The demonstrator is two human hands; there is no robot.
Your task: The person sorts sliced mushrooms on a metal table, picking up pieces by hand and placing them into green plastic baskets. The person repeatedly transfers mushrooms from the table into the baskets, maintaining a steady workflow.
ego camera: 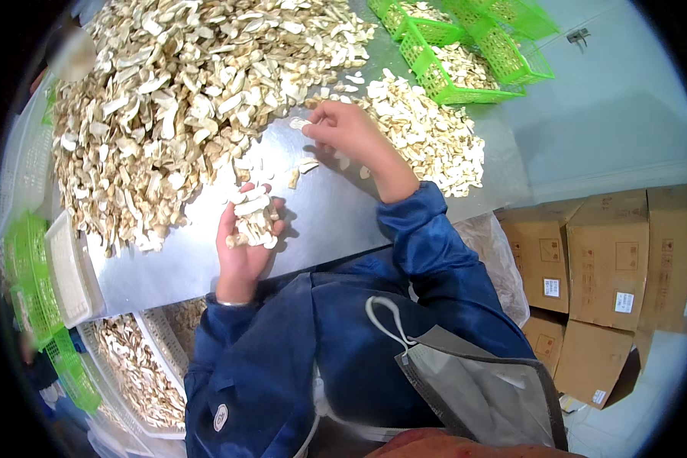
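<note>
My left hand (247,252), palm up near the front edge of the metal table (166,275), cradles a handful of dried mushroom slices (256,214). Between the thumb and fingers of my right hand (343,130) is a single pale slice (300,123). A large heap of dried mushroom slices (189,86) covers the table's far left. Beyond my right wrist lies a smaller pile of paler slices (429,131). A few loose slices (308,166) rest on the metal between my hands.
Green plastic baskets (452,94) holding slices stand at the far right. Cardboard boxes (607,257) are stacked right of the table. At left are a white tray (68,269), a green basket (31,275) and a white crate of slices (140,366). Another person is partly visible at upper left.
</note>
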